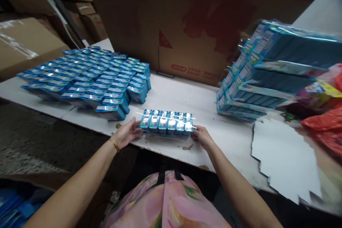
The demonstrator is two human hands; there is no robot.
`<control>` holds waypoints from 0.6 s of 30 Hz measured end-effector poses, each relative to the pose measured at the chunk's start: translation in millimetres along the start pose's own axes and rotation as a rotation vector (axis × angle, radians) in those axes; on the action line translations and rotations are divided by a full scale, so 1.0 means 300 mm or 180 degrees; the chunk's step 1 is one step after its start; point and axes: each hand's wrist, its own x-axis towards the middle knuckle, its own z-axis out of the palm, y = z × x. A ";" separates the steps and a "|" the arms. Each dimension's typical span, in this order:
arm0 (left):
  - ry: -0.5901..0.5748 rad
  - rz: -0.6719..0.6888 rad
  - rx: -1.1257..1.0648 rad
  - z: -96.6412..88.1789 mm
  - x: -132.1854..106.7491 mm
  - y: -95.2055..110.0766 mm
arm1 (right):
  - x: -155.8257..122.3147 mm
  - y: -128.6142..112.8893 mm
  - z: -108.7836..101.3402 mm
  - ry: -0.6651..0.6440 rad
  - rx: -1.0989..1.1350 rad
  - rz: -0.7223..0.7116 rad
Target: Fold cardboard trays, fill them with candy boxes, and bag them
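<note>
A shrink-wrapped pack of several small blue boxes (167, 123) lies on the white table (181, 96) near its front edge. My left hand (127, 133) grips the pack's left end, fingers curled against it. My right hand (203, 136) holds the right end the same way. A gold bracelet sits on my left wrist.
A large spread of loose blue boxes (88, 82) covers the table's left part. A leaning stack of wrapped blue packs (262, 78) stands at the right. Flat white card pieces (285, 156) lie at the front right, with red plastic bags (326, 124) beyond. Brown cartons (192, 25) line the back.
</note>
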 end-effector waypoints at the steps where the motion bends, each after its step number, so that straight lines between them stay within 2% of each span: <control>1: 0.0025 -0.0018 0.0093 -0.008 0.013 -0.018 | 0.000 0.000 0.002 0.0032 -0.0158 -0.0097; 6: 0.0044 0.0047 0.0473 -0.038 0.050 -0.071 | 0.000 -0.015 0.009 0.0189 -0.0593 -0.0257; 11: -0.0052 0.0083 0.0718 -0.028 0.041 -0.064 | 0.008 -0.024 0.009 0.0251 -0.0869 -0.0309; 18: -0.0230 0.0218 0.0716 -0.029 0.029 -0.058 | 0.024 -0.023 -0.001 0.0322 -0.1132 -0.0326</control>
